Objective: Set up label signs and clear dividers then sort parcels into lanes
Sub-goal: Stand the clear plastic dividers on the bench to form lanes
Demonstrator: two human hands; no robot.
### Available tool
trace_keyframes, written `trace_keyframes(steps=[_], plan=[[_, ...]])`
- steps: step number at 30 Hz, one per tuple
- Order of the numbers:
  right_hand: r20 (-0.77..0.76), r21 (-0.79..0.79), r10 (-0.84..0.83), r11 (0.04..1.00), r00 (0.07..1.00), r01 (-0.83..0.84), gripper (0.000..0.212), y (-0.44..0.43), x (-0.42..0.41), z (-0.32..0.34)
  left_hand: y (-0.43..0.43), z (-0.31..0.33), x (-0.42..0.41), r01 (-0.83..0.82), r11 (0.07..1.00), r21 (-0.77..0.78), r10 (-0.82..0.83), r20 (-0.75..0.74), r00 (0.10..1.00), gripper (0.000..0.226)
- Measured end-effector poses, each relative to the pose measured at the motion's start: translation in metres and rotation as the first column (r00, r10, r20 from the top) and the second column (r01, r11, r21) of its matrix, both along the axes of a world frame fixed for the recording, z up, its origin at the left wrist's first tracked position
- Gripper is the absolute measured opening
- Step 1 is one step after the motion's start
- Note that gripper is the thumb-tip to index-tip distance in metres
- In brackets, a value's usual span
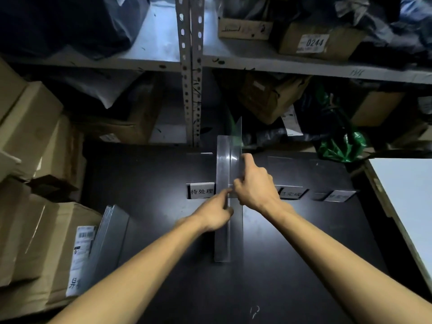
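I see both forearms stretched over a matte black table (292, 265). Between the hands stands the clear divider (223, 164), a long L-shaped strip of glossy transparent plastic with its flat foot on the table and its wall upright. My left hand (217, 213) pinches the wall's near part with curled fingers. My right hand (254, 183) is closed over its top edge, a little farther along.

Left of the left hand a stack of clear sheets (109, 232) leans against a cardboard box (39, 249) with a paper label.

At the level of the hands stand small label signs: one sign (201, 190) just left of the divider, two more signs (292, 194) (339, 196) to the right.

Beyond the hands, a grey metal shelf (280, 64) holds brown cartons, one marked 0244 (320, 40), dark plastic bags and a shiny green bag (341, 143).
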State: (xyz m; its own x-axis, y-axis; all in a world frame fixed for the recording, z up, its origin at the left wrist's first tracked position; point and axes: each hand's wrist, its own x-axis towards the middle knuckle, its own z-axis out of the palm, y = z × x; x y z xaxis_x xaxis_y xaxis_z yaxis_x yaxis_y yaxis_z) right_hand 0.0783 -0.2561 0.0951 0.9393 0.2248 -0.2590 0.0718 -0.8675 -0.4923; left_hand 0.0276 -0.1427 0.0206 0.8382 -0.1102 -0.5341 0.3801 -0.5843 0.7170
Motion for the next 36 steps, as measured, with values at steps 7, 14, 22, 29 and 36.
trace_keyframes(steps=[7,14,22,29,36], plan=[[-0.021,-0.02,-0.013,1.0,1.0,0.013,0.043,-0.009,0.003,0.0,-0.014,-0.001,0.004,-0.017,0.993,-0.118,0.007,-0.079,0.997,0.062],[-0.078,-0.035,-0.02,0.999,0.997,0.017,0.042,-0.003,0.008,-0.009,-0.014,-0.008,0.0,0.011,0.997,-0.074,-0.017,-0.087,0.996,0.062],[-0.135,-0.157,-0.013,0.988,0.991,-0.008,0.048,0.014,0.013,-0.043,-0.011,-0.031,-0.011,0.203,0.974,0.101,-0.171,-0.26,0.95,0.076],[-0.196,-0.119,-0.023,0.993,0.98,0.0,0.042,0.008,0.016,-0.044,-0.011,-0.03,-0.008,0.08,0.994,0.074,-0.065,-0.193,0.979,0.067],[-0.306,-0.003,-0.068,0.998,0.95,0.07,0.05,-0.003,0.008,-0.029,0.0,-0.015,-0.005,-0.024,1.0,-0.007,0.023,-0.1,0.995,0.057]])
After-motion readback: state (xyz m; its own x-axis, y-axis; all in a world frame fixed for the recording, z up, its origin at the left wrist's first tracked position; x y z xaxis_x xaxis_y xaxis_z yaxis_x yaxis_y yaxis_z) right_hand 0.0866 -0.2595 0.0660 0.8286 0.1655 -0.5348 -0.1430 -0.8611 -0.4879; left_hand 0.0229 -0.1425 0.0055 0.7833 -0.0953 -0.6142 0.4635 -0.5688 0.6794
